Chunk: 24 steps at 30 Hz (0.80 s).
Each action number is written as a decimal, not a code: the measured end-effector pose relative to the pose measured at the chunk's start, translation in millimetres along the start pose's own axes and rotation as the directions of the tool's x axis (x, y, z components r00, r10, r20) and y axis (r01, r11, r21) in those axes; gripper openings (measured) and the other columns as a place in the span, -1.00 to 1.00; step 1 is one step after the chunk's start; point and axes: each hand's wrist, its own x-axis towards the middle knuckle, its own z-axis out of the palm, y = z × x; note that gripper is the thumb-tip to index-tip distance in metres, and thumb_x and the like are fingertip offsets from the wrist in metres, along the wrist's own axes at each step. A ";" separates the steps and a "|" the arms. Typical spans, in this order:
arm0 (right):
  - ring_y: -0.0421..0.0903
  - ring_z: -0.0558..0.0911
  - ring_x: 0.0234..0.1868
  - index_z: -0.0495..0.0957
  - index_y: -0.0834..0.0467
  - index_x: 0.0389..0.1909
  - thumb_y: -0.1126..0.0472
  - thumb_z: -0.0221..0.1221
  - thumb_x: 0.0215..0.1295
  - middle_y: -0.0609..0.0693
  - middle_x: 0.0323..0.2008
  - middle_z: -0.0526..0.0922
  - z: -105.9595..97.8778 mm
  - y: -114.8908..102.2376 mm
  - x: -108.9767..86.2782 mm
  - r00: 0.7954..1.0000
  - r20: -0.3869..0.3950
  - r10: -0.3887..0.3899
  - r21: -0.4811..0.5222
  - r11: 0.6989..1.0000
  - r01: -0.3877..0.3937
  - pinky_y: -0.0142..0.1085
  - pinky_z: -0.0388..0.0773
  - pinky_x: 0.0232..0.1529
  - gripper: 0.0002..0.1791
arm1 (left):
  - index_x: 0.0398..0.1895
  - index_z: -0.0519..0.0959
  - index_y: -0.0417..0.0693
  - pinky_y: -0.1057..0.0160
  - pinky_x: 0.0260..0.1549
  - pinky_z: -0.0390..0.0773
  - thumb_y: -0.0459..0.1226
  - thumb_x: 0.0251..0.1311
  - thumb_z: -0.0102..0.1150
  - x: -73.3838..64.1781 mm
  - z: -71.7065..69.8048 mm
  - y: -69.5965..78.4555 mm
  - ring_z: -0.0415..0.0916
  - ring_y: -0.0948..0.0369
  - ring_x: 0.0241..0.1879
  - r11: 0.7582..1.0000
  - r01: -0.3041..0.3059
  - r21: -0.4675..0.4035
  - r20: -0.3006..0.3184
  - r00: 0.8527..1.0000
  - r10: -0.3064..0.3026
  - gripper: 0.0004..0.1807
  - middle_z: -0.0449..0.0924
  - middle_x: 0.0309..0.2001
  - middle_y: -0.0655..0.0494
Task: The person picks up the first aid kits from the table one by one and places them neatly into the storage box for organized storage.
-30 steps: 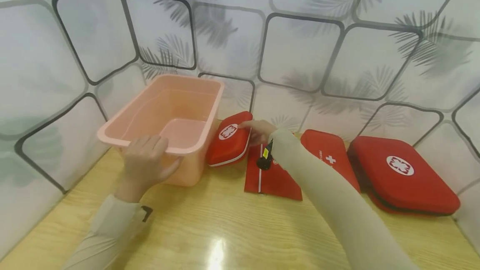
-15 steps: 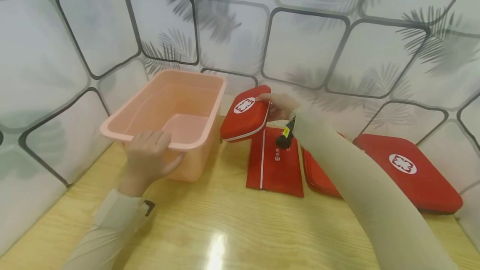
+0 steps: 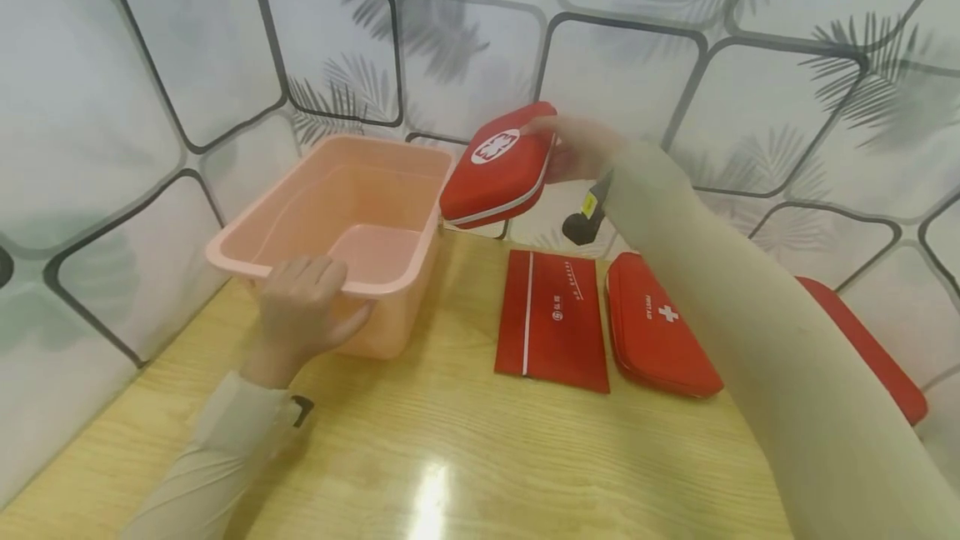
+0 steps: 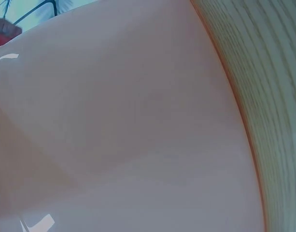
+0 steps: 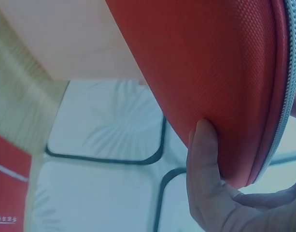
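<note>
My left hand grips the near rim of a pink plastic basin, fingers over the edge and thumb along the outside wall. Basin wall fills most of the left wrist view. Raised just right of the basin's far corner, a red zippered first-aid case with a white round emblem is held by my right hand. Close up in the right wrist view, a digit of the right hand presses on the case's red face, with other fingers near the zipper side.
A flat red pouch with a white stripe lies on the wooden table. To its right are a red first-aid pouch with a white cross and a larger red case, partly hidden behind my right arm. A patterned backdrop stands behind.
My right hand has lifted the first-aid case off the table, up and slightly right, uncovering table beside the basin. The left hand keeps its grip on the rim.
</note>
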 end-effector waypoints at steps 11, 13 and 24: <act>-0.02 0.57 0.12 0.23 -0.02 0.22 0.14 0.25 0.14 0.02 0.18 0.48 34.3 -37.0 41.2 0.985 -0.118 0.123 0.350 0.934 -0.075 -0.21 0.51 0.11 -0.37 | -0.66 0.30 -0.19 0.07 -0.67 0.22 0.10 0.07 -0.13 1.4 -1.0 -2.2 0.26 -0.03 -0.69 1.000 0.019 0.010 0.004 1.000 -0.019 -0.49 0.33 -0.70 -0.05; -0.01 0.61 0.06 0.26 0.00 0.17 0.14 0.29 0.10 0.04 0.13 0.52 43.6 -41.1 52.0 0.982 -0.126 0.140 0.358 0.930 -0.087 -0.20 0.55 0.05 -0.39 | -0.67 0.30 -0.18 0.07 -0.68 0.22 0.09 0.06 -0.13 0.9 -1.2 -2.9 0.26 -0.03 -0.69 1.000 0.022 0.017 0.013 1.000 -0.022 -0.50 0.31 -0.71 -0.04; 0.04 0.68 -0.10 0.29 0.09 0.18 0.15 0.34 0.01 0.09 0.05 0.57 116.8 -53.8 82.7 0.969 -0.165 0.184 0.285 0.949 -0.132 -0.13 0.64 -0.17 -0.32 | -0.53 0.42 -0.23 0.09 -0.71 0.26 0.08 0.10 -0.17 1.9 -3.0 -0.7 0.27 -0.01 -0.69 0.999 0.020 0.029 0.044 0.999 -0.021 -0.49 0.41 -0.66 -0.07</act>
